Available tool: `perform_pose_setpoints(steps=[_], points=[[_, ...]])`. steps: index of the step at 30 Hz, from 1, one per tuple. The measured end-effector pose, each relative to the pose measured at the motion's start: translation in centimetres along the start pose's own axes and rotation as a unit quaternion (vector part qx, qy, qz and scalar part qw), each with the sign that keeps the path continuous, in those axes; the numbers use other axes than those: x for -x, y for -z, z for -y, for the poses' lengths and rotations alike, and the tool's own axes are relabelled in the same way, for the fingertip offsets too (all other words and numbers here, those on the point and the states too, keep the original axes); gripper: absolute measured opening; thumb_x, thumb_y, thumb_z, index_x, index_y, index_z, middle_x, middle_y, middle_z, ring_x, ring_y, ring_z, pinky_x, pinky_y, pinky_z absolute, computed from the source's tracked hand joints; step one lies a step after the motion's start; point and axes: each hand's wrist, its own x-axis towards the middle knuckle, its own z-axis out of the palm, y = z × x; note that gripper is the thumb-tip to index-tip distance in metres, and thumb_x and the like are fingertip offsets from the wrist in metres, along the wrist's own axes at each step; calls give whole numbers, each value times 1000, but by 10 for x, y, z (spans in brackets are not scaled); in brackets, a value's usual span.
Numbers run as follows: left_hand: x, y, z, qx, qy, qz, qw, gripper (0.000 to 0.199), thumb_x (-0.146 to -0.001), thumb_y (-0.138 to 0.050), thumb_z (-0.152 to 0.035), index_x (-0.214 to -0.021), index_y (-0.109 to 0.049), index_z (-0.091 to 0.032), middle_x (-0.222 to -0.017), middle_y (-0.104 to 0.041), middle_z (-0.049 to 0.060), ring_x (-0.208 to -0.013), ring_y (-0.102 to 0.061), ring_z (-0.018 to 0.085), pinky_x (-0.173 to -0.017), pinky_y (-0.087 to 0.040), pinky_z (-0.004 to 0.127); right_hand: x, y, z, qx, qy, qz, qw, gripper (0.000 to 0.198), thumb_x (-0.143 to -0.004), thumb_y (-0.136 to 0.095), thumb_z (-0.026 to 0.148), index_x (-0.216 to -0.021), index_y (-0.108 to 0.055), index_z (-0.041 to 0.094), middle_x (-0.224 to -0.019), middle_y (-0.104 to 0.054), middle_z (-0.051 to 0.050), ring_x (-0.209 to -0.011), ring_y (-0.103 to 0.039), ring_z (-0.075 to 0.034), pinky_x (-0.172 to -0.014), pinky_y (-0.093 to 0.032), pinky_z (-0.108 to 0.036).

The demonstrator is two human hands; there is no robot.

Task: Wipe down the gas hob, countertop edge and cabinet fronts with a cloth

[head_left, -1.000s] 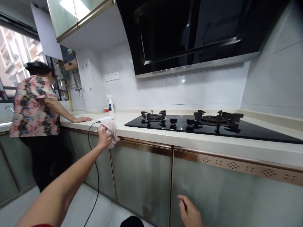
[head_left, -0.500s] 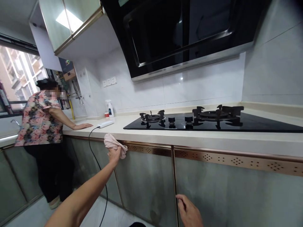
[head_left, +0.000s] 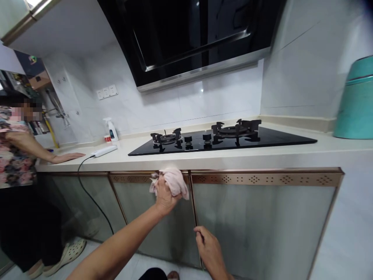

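Note:
My left hand (head_left: 165,199) is closed on a crumpled pale pink cloth (head_left: 176,182). The cloth lies against the copper-coloured perforated strip (head_left: 132,178) at the top of the cabinet front, just under the counter edge. Lower and to the right, my right hand (head_left: 211,251) is loosely curled, with nothing visible in its fingers. Its fingertips are beside the seam between two grey-green cabinet doors (head_left: 250,221); whether they touch it I cannot tell.
On the white counter (head_left: 125,162) are a black gas hob (head_left: 271,140), a white corded device (head_left: 104,151), a spray bottle (head_left: 111,130) and a teal container (head_left: 355,105). Another person (head_left: 14,147) at the left rests a hand on the counter. A range hood (head_left: 186,39) hangs above.
My left hand has moved the cloth rightward along the strip, close to the door seam. The view has turned right, bringing in the teal container. My right hand stays curled near the seam.

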Motion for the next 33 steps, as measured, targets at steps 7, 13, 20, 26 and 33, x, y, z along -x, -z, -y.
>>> perform_pose_setpoints(steps=[7,13,20,26,33], points=[[-20,-32,-95,14,-56,127,990,55,-71,-76,-43,-118,-58,-22,-142,-44,21,-142,-31,46,-109,-31,66,-2,-8,0,-15,-12,1,1000,33,-90,-38,30,-92,-70,23,-89,-74,-5,-81,-70,-20,-74,-51,-27],[-16,-29,-94,-23,-127,135,982,27,-85,-67,-29,-111,-62,-27,-146,-46,14,-143,-33,37,-110,-30,60,-1,-18,-3,0,-39,23,999,33,-88,-39,30,-91,-71,22,-87,-73,-7,-78,-69,-21,-72,-49,-28],[4,2,-83,57,-224,321,919,27,-84,-62,-18,-109,-62,-27,-122,-63,8,-116,-55,27,-95,-42,43,-7,-1,1,-147,-137,-12,979,37,-84,-54,53,-87,-69,20,-77,-70,-5,-70,-64,-20,-69,-51,-29],[19,22,-97,190,-86,422,882,57,-76,-60,-15,-131,-48,-26,-131,-59,9,-121,-54,24,-101,-45,40,-12,12,13,-506,-217,-20,835,67,-70,-75,74,-110,-67,22,-121,-69,-9,-117,-62,-24,-97,-52,-36],[-13,52,-97,126,-192,310,923,58,-84,-67,-47,-137,-53,-29,-159,-34,15,-147,-32,37,-115,-30,60,-16,19,19,-586,-271,-35,763,72,-75,-64,81,-120,-66,24,-124,-69,-8,-114,-66,-27,-92,-58,-40]])
